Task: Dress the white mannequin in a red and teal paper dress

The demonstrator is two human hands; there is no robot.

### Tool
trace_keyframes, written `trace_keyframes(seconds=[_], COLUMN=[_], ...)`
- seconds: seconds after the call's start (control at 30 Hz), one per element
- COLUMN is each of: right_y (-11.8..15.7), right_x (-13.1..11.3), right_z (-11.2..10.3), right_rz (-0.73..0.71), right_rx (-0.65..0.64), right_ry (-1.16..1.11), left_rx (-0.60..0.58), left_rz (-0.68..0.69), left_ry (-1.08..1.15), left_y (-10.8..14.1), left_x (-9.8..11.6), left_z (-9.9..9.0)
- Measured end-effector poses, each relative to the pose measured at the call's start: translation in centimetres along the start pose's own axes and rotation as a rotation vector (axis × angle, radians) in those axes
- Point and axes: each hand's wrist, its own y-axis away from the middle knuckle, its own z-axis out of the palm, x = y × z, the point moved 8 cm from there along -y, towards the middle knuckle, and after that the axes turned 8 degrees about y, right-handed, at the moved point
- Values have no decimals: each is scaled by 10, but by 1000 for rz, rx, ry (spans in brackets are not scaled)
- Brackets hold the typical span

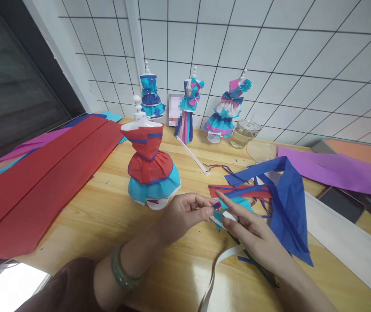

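Note:
My left hand (183, 214) is closed in a pinch on a small folded strip of red and blue paper (217, 206). Facing it, my right hand (257, 234) has its index finger stretched out and its thumb against a small white piece of tape (230, 216). A long white strip (217, 264) curls from beneath that hand toward the front edge. Teal paper scraps (237, 203) lie below the fingertips. Left of the hands stands a small dress form (139, 126) wearing a red bodice (148, 167) with blue trim and a turquoise skirt (152, 185).
Several dressed mini forms (221, 108) line the tiled wall, beside a glass cup (245, 133). Red paper sheets (58, 173) cover the left. Blue paper (287, 203), purple paper (335, 171) and a dark phone-like slab (341, 203) lie right. Dark scissors or a cutter (263, 268) rest under my right hand.

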Motion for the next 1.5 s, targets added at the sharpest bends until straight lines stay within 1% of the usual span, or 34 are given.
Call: trace_keyframes(seconds=[0.1, 0.23, 0.37, 0.53, 0.63, 0.7, 0.8, 0.87, 1.0, 1.07, 1.23, 1.33, 1.4, 1.5], right_y=[1, 2, 2, 0, -1, -1, 0, 0, -1, -2, -2, -3, -2, -1], right_x=[3, 5, 5, 12, 9, 7, 3, 2, 3, 3, 5, 3, -2, -8], right_z=[5, 10, 8, 4, 5, 7, 7, 7, 9, 8, 5, 3, 2, 4], right_rz=[13, 21, 43, 114, 84, 71, 47, 31, 3, -19, -71, -142, -189, -220], right_rx=[-30, -67, -39, 9, 17, -6, -38, -64, -114, -91, -23, -2, -8, -47], right_ry=[-65, -158, -247, -294, -297, -300, -287, -278, -371, -386, -265, -137, -55, 11], left_rx=[13, -17, -39, -61, -55, -29, -1, -6, -21, -16, 3, -6, -8, -7], left_rz=[-28, -33, -22, -12, -20, -36, -64, -78, -99, -110, -117, -123, -125, -127], left_ry=[62, 116, 142, 151, 156, 180, 271, 345, 419, 438, 475, 470, 471, 491], left_y=[0, 0, 1, 2, 2, 1, 0, -2, -3, -3, -3, -3, -3, -3], left_x=[-4, -5, -3, 0, 0, -1, -4, -5, -5, -5, -4, -5, -5, -4], left_z=[-2, -1, 1, 2, 2, 0, -2, -1, -1, -1, -1, -1, -1, -1])
